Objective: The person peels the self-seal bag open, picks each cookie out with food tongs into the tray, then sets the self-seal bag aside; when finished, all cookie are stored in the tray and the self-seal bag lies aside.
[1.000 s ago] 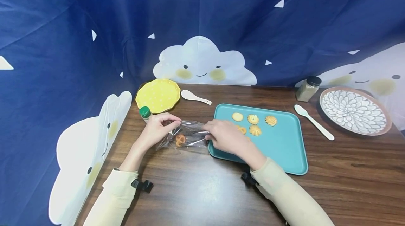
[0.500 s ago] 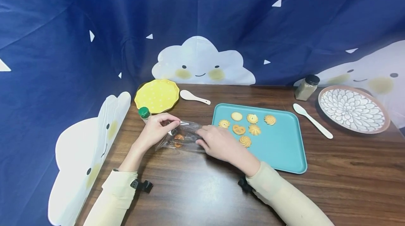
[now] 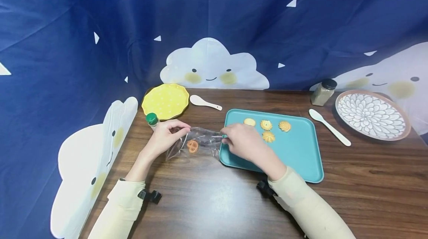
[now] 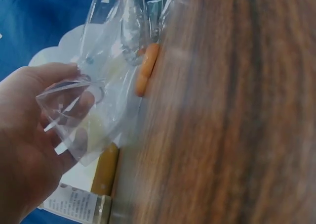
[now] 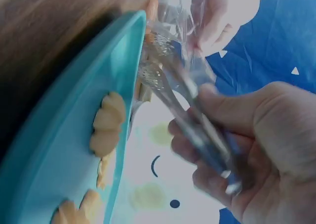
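Note:
My left hand [image 3: 167, 136] pinches the edge of a clear plastic bag [image 3: 208, 146], which lies on the table with a brown pretzel-shaped cookie [image 3: 192, 146] inside. In the left wrist view the bag's corner hangs in front of the palm, and the cookie [image 4: 147, 69] shows edge-on. My right hand [image 3: 245, 140] is over the left part of a teal tray [image 3: 294, 157], gripping metal tongs [image 5: 185, 112] with perforated tips. Those tips point towards the bag, above the tray's rim, with no cookie visible between them. Several butter cookies [image 3: 268, 136] lie on the tray; my right hand hides others.
A green-capped bottle [image 3: 152, 119] stands just behind my left hand. At the back are a yellow plate [image 3: 165, 101] and a white spoon [image 3: 205, 103]. Right of the tray are a second white spoon [image 3: 329, 126], a black-capped jar [image 3: 323, 93] and a patterned plate [image 3: 372, 115].
My right hand went left over the bag, then back right over the tray's left side. The bag's right end is spread flatter; the cookie in it shifted slightly. My left hand stayed put.

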{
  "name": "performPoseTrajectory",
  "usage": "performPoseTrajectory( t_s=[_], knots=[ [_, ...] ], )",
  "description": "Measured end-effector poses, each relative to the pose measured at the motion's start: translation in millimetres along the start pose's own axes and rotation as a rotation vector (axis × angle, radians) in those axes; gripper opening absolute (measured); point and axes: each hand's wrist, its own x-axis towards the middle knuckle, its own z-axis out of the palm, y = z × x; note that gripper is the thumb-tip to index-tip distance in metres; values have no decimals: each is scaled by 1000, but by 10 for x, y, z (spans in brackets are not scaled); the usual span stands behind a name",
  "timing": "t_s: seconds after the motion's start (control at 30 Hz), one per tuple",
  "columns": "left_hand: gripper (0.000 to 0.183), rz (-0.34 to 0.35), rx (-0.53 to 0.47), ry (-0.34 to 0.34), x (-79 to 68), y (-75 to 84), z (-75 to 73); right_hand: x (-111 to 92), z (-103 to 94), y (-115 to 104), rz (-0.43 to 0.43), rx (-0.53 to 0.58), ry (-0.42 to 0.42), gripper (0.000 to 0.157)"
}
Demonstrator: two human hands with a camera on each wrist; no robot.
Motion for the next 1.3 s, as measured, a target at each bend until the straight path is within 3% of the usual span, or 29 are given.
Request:
performPoseTrajectory(
  t_s=[0.2,0.33,0.47,0.57,0.67,0.97,1.3],
  knots=[
    [17,7,8,-6,-3,-7,-18,14,39,-66,-64,109,-47,32],
    [16,3,25,-28,4,-36,-29,19,69,-42,-80,87,-18,28],
    [15,-9,29,-40,14,-52,-33,13,35,6,-34,50,40,19],
    [14,-13,24,-39,7,-44,-36,10,31,1,-14,47,42,22],
    [14,-13,22,-36,-5,-29,-42,15,60,-68,-39,69,28,30],
    [16,-25,20,-37,-22,10,-59,-10,183,-326,-86,87,55,27],
    [14,-39,24,-35,-19,10,-61,-24,195,-285,-102,-16,91,16]
  ],
)
